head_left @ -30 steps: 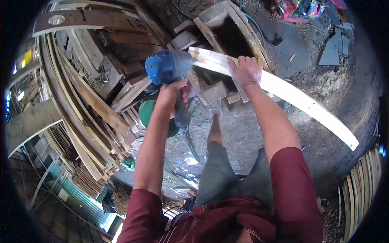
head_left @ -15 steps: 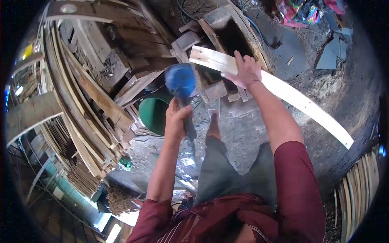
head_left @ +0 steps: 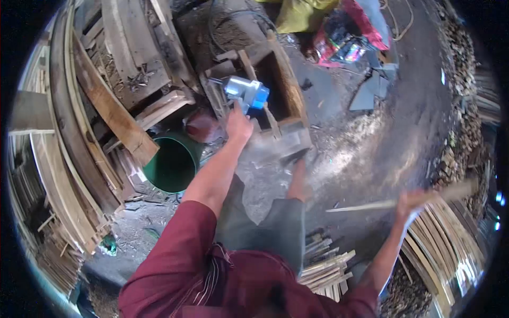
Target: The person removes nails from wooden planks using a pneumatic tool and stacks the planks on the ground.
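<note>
My left hand [head_left: 239, 127] is wrapped round the handle of a blue and silver power tool [head_left: 246, 91]. The tool lies over the near side of a wooden box [head_left: 294, 85], its blue end facing right; its exact kind does not show. Out to the right, my right hand [head_left: 411, 204] grips a wooden plank [head_left: 366, 206], seen nearly edge-on and blurred. That plank is just above a stack of boards [head_left: 442, 238]; whether they touch cannot be made out.
A green bucket [head_left: 172, 164] stands left of my legs. Long planks [head_left: 66, 106] line the left side. Shorter wood strips [head_left: 328, 270] lie near my right leg. A pink bag [head_left: 352, 34] and a yellow sack [head_left: 299, 16] are at the back.
My right hand has carried the plank from the box out to the right, over the board stack. The power tool has turned and now lies over the box. My view has shifted right.
</note>
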{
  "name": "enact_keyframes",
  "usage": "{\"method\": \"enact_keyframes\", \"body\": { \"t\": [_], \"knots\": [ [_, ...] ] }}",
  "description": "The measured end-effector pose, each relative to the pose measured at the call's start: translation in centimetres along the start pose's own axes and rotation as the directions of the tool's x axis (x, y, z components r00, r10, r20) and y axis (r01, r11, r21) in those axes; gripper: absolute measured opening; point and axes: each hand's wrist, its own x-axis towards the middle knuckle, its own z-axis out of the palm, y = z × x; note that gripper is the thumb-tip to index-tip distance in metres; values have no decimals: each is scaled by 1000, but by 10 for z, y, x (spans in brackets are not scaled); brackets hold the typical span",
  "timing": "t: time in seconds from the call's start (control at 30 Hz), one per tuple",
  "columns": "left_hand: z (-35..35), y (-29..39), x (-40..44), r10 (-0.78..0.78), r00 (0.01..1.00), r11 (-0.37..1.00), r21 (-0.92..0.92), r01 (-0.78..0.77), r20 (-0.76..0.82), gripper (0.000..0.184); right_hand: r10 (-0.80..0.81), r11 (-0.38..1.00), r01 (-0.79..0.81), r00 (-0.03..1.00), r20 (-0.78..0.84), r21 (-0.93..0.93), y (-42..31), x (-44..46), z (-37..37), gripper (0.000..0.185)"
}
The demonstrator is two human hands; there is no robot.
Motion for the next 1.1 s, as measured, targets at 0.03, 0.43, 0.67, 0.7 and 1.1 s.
{"method": "enact_keyframes", "body": {
  "t": [0.03, 0.43, 0.67, 0.7, 1.1],
  "knots": [
    [16, -16, 0, 82, 994, 997, -11, -83, -73, 65, 134, 990, -137, 984, 116, 20, 4, -20, -54, 44],
    [-39, -118, -154, 589, 785, 762, 191, -619, 192, 31, 990, 139, -795, 128, -61, 590, 23, -365, -156, 54],
    [-44, -168, -263, 369, 819, 867, 156, -473, 439, 31, 982, 88, -747, 175, 67, 659, 34, -424, -188, 60],
    [-44, -167, -280, 288, 827, 904, 149, -401, 482, 30, 984, 107, -732, 174, 33, 673, 44, -442, -185, 64],
    [51, -115, -460, -91, 247, 814, -71, 577, 965, 82, 940, 231, -132, -225, -256, 964, -87, -624, -413, 46]
  ]
}}
